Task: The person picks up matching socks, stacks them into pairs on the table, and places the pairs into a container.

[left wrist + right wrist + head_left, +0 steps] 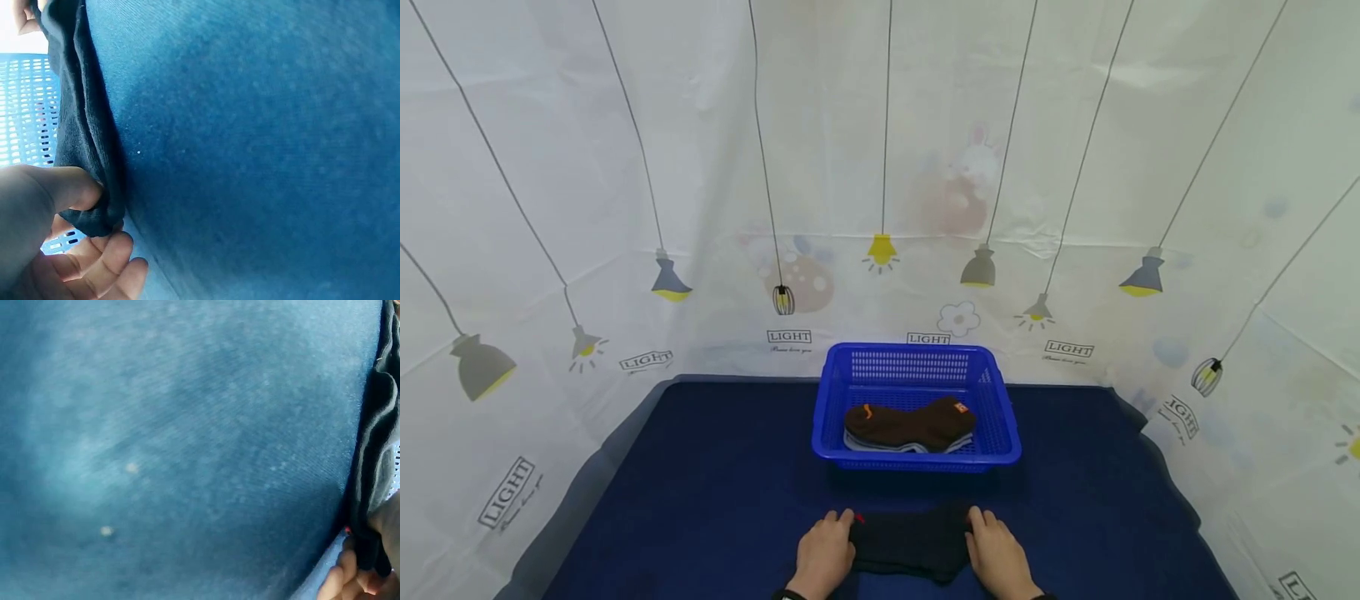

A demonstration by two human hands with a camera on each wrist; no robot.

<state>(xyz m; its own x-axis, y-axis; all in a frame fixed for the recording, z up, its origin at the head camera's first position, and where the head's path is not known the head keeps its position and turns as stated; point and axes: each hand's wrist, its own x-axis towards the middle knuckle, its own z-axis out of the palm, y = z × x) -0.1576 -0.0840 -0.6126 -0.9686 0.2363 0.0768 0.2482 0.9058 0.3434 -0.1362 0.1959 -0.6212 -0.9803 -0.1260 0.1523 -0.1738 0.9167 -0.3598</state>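
Observation:
A pair of black socks (910, 543) with a small red mark lies stretched sideways at the front of the dark blue cloth. My left hand (825, 552) pinches its left end; in the left wrist view the thumb (78, 187) is above the fabric and the fingers curl beneath. At the other end, my right hand (1000, 557) grips the socks, partly cut off at the edge of the right wrist view. Beyond them stands a blue plastic basket (917, 460), with brown socks (910, 423) having orange marks on top of grey-white socks (880, 446).
Dark blue cloth (722, 467) covers the table. A white printed curtain (700, 167) with lamp drawings hangs behind and along both sides. The basket sits near the table's back edge, just ahead of the hands.

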